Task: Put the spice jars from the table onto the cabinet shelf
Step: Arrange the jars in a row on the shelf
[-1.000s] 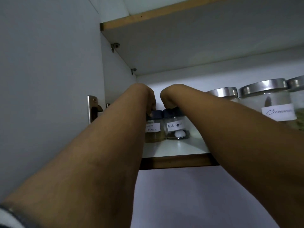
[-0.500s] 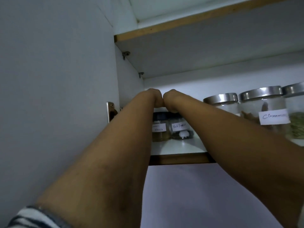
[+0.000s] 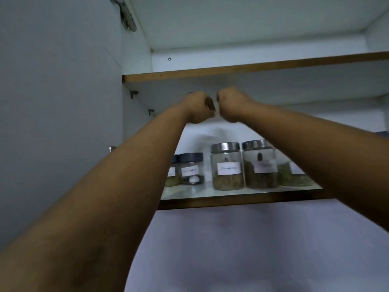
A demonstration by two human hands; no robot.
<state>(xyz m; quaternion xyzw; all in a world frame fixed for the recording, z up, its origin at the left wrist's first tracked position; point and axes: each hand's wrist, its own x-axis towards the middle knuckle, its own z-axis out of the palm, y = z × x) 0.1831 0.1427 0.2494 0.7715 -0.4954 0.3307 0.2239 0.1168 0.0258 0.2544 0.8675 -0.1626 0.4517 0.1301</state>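
Five spice jars stand upright in a row on the cabinet shelf (image 3: 210, 194), near its front edge. From the left: a small jar with a dark lid (image 3: 173, 173), largely hidden behind the left forearm; a second small dark-lidded jar (image 3: 192, 168) just beside it, with a white label and a white object at its base; a taller jar with a metal lid (image 3: 227, 166) holding brownish-green contents and a white handwritten label; a second metal-lidded jar (image 3: 260, 164) just beside it, also labelled; and a fifth jar (image 3: 293, 173) with green contents, its top hidden by the right forearm. The label text is too blurred to read.

Both hands are raised above the jars, in front of the underside of the upper shelf (image 3: 252, 68), and touch no jar. The left hand (image 3: 199, 109) has its grip curled into a loose fist; whether anything lies inside cannot be told. The right hand (image 3: 230, 107) is also curled, with nothing visible in its grip. The two hands are just beside each other, knuckle to knuckle, with a narrow gap between.

The cabinet door (image 3: 59, 102) stands at the left, with a hinge (image 3: 127, 17) near its top
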